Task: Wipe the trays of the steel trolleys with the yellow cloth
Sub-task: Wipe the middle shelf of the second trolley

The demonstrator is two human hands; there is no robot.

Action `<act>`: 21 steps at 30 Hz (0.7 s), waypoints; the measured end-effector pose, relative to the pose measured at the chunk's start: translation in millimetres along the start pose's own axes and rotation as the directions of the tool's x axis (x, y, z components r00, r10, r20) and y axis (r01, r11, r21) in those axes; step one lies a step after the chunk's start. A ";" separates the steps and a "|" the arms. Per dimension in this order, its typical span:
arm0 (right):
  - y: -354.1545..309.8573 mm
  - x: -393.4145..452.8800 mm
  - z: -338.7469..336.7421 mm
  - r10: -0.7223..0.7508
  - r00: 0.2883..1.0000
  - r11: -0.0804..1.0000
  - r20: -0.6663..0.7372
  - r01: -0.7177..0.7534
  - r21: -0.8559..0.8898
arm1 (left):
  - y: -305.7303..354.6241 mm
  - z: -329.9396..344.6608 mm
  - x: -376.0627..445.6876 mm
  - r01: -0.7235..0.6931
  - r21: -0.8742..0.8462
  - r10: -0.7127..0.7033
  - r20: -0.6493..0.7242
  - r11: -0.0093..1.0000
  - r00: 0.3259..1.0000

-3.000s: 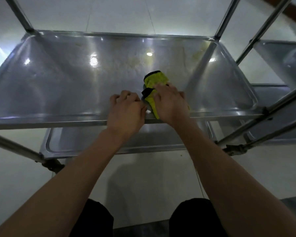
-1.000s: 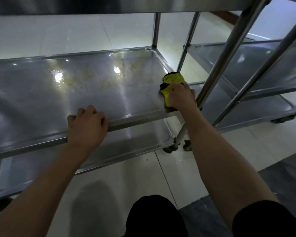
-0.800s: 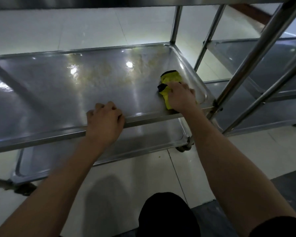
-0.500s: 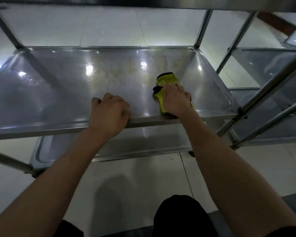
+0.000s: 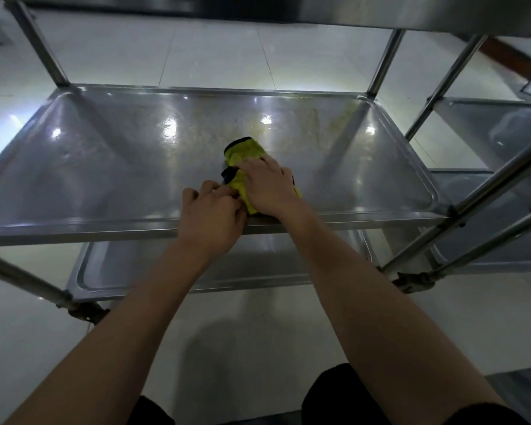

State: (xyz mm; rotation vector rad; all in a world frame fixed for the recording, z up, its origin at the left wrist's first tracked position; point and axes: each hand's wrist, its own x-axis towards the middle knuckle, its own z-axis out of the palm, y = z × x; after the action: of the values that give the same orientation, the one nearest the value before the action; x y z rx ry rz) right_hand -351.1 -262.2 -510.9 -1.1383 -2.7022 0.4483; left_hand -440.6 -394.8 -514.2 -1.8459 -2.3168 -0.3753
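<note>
The steel trolley's middle tray [image 5: 105, 167] fills the view, shiny, with yellowish smears near its far right corner. A yellow cloth [image 5: 246, 150] with a dark edge lies on the tray near the front rim. My right hand [image 5: 267, 185] presses flat on the cloth, fingers spread, hiding its near half. My left hand [image 5: 212, 216] sits right beside it, fingers curled over the tray's front rim and touching the cloth's left edge.
A lower tray [image 5: 135, 271] shows beneath, and the top tray's underside [image 5: 350, 10] runs overhead. A second steel trolley [image 5: 503, 133] stands close on the right. Caster wheels [image 5: 86, 311] rest on the pale tiled floor. My knees are at the bottom.
My right hand slid the cloth leftward along the tray's front, from the right corner toward the middle. My left hand, on the rim throughout, now touches the cloth.
</note>
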 end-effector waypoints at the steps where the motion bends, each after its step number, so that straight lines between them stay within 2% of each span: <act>1: 2.3 -0.4 -0.3 -0.008 1.000 1.000 -0.021 0.009 0.012 | 0.4 -0.7 -0.1 0.005 0.009 -0.005 -0.009 1.000 1.000; 5: 13.9 -4.1 -2.2 -0.013 0.998 0.999 -0.056 0.015 0.031 | 11.6 -5.6 7.3 0.016 0.064 -0.017 0.012 0.998 1.000; 9: 56.0 -11.7 -17.5 0.074 0.994 0.997 -0.074 -0.073 0.023 | 27.0 -12.8 29.0 0.069 0.144 -0.077 0.050 0.987 0.996; 14: 130.3 -24.3 -44.2 0.200 0.972 0.980 -0.121 -0.200 0.013 | 75.1 -0.5 67.5 -0.044 0.077 0.037 0.091 0.996 0.995; 21: 226.8 -45.3 -88.2 0.439 0.879 0.896 -0.185 -0.444 0.019 | 80.2 17.2 71.3 -0.001 0.084 -0.003 0.038 0.997 0.999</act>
State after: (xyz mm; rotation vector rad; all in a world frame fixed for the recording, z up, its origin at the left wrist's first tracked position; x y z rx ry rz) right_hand -144.1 -126.3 -507.1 -1.7208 -2.2839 0.3469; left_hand -378.3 -306.5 -503.2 -1.8285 -2.3205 -0.2413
